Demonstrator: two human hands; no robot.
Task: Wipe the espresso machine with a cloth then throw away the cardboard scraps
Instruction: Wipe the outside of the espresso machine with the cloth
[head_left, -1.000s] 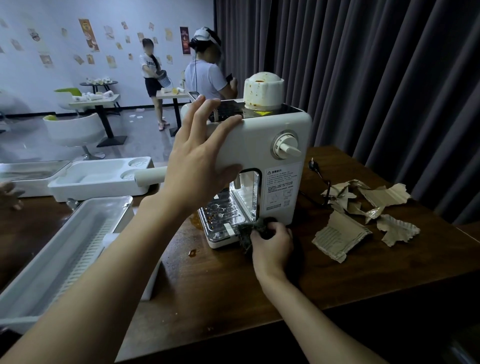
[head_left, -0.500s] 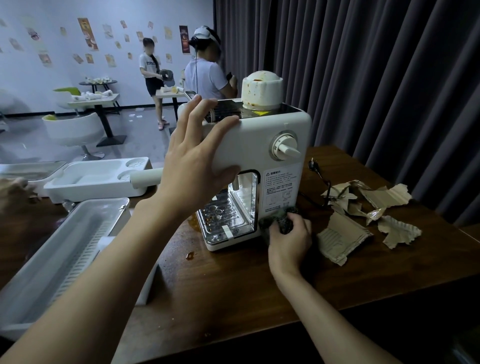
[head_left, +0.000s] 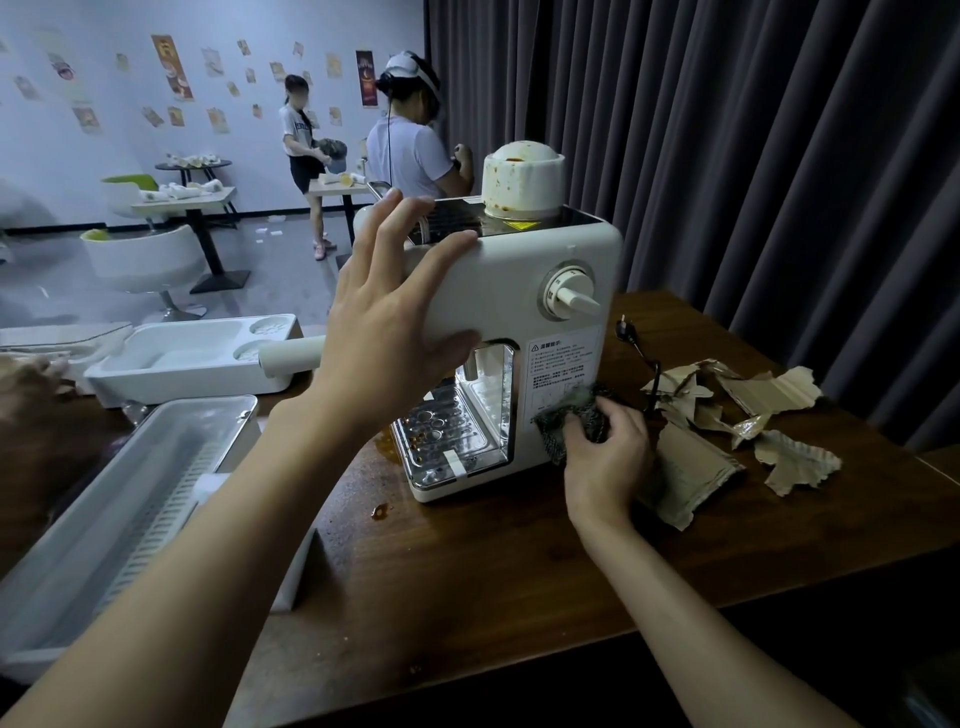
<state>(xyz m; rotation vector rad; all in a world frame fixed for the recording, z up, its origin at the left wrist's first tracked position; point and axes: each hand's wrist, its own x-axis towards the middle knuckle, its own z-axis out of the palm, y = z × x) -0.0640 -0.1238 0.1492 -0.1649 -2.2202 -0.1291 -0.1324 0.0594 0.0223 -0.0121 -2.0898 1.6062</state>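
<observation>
Espresso machine (head_left: 519, 291): white, standing upright on the wooden table (head_left: 467, 561), serving here as the landmark. Brown splashes are showing on the cap on its top; a small brown spill is lying on the wood just in front of its drip tray.

Cloth (head_left: 571, 421): dark, bunched, being pressed against the machine's lower right side, just below the printed label. Probably positioned there because that panel is the one being wiped.

Right hand (head_left: 605, 457): fingers curling closed around the cloth, holding it flat to the casing.

Left hand (head_left: 387, 332): fingers spreading wide, palm lying against the machine's upper left front, fingertips reaching over the top edge. Gripping nothing; apparently bracing the machine so it is not sliding under the wiping pressure.

Cardboard scraps (head_left: 737, 415): torn brown pieces lying on the table to the right of the machine, the nearest just beside the right hand, untouched; their disposal is waiting.

White trays (head_left: 171, 358): sitting left of the machine.
</observation>
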